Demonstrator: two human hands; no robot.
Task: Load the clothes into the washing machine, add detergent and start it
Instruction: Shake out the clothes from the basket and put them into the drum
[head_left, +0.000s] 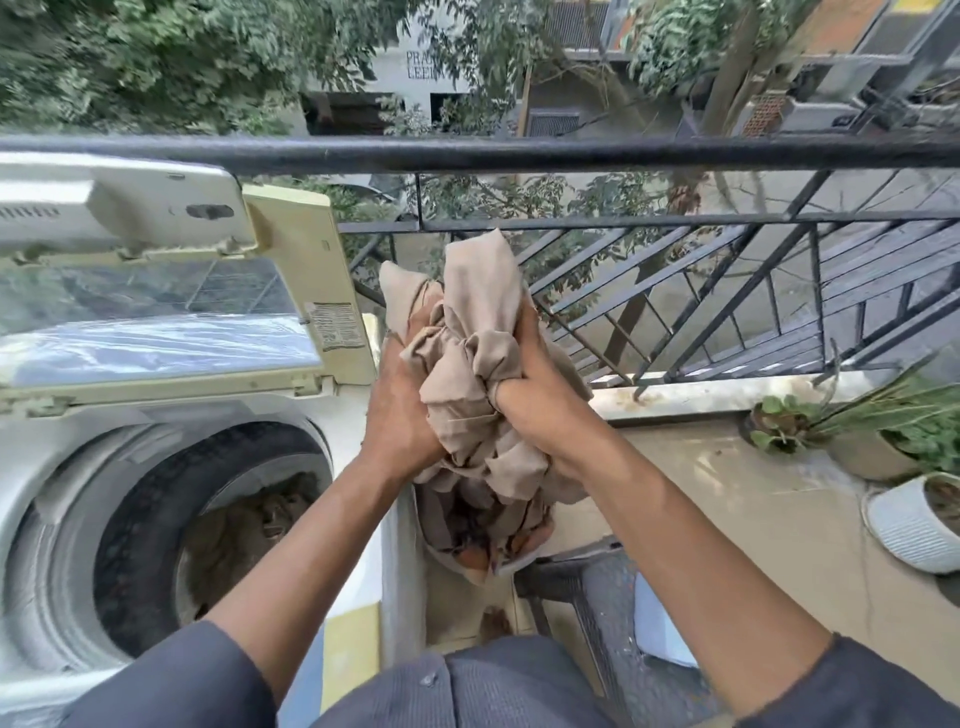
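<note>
Cloth: beige bundle, all bunched up, held up in the air just right of the washer, not over the drum opening yet
Left hand: wrapped round the washer-side of the cloth, fingers buried in the folds
Right hand: gripping the far side of the cloth, fingers curled tight into it, so both hands are squeezing the same wad
Washer: top loader, sitting left of the hands, looks pretty dusty
Lid: flipped up at the back of the washer, glass panel catching reflections
Drum: open, something brownish already lying at the bottom, can't tell exactly what
Basket: right of the washer, directly under the cloth, more clothes heaped in it
Railing: black metal, runs behind the washer and the hands
Pots: a few planters on the floor, well right of the washer, near the railing's base
Sleeves: dark grey, pushed up on both arms
</note>
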